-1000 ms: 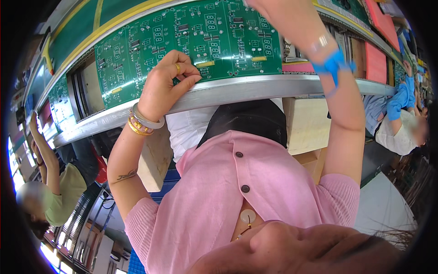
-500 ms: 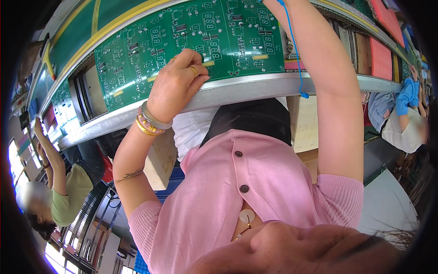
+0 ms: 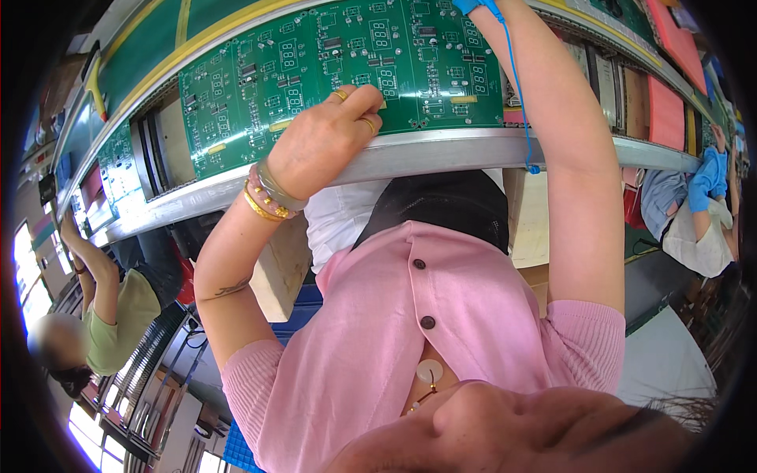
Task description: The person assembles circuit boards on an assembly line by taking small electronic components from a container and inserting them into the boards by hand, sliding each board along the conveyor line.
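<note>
A large green circuit board [image 3: 252, 102] carries white digit displays, dark chips and short yellow strips [image 3: 464, 99]. It lies along a metal rail [image 3: 441, 150]. Over the board's near edge, beside one of those yellow strips, is my left hand [image 3: 327, 134]. Its fingers are curled in and pressed together, fingertips down near the board; whatever they grip, if anything, is hidden under them. Two rings and several bracelets [image 3: 272, 193] are on that hand and wrist. My right forearm [image 3: 560, 102] reaches past the top edge, so the hand itself is cut off. A blue wrist strap [image 3: 477, 6] with a hanging cord crosses that forearm.
Left of the board are a gap with dark bars [image 3: 148, 158] and another green board [image 3: 118, 177]. A yellow-handled tool [image 3: 96, 94] lies at far left. Pink foam pieces [image 3: 666, 110] stand at right. People work at both sides along the line.
The view has shifted a little, so the board appears farther right. My left hand has moved slightly right, its fingers now covering more of the yellow strip. More of the right wrist strap shows.
</note>
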Motion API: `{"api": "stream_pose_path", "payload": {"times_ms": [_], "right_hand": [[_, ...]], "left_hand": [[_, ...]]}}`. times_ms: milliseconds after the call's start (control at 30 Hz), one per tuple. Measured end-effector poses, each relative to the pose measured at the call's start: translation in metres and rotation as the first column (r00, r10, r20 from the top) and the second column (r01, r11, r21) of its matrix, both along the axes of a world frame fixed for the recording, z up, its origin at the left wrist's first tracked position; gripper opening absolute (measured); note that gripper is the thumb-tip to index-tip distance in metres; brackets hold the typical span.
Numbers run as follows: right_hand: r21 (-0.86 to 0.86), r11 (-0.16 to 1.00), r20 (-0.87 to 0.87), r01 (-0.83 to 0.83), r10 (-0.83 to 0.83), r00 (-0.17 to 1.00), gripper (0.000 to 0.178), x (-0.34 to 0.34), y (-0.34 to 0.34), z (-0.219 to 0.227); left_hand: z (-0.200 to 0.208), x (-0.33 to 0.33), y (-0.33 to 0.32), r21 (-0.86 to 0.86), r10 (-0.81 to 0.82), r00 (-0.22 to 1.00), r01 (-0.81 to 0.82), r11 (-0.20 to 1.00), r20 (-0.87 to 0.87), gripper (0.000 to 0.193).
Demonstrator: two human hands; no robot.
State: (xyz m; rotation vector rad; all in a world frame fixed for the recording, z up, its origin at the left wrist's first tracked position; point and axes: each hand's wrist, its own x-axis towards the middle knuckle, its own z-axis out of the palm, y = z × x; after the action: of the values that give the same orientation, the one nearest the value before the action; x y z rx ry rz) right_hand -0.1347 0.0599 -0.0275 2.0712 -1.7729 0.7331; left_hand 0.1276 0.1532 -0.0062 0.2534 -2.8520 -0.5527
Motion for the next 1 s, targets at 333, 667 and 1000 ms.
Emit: {"api": "stream_pose_path", "payload": {"times_ms": [333, 667, 1000], "right_hand": [[-0.023, 0.995, 0.114, -0.095, 0.097, 0.989, 0.006, 0.008, 0.034, 0.03], [-0.02, 0.995, 0.137, -0.096, 0.098, 0.986, 0.006, 0.012, 0.066, 0.037], [-0.016, 0.994, 0.165, -0.111, 0.112, 0.98, 0.007, 0.009, 0.086, 0.039]], "left_hand": [[-0.001, -0.003, -0.012, 0.213, 0.038, 0.999, -0.031, 0.977, -0.029, 0.011], [0.005, -0.01, -0.007, 0.1, 0.056, 0.991, -0.069, 0.993, 0.121, 0.008], [0.013, -0.01, 0.007, -0.193, 0.006, 0.977, 0.036, 0.981, 0.211, 0.009]]}}
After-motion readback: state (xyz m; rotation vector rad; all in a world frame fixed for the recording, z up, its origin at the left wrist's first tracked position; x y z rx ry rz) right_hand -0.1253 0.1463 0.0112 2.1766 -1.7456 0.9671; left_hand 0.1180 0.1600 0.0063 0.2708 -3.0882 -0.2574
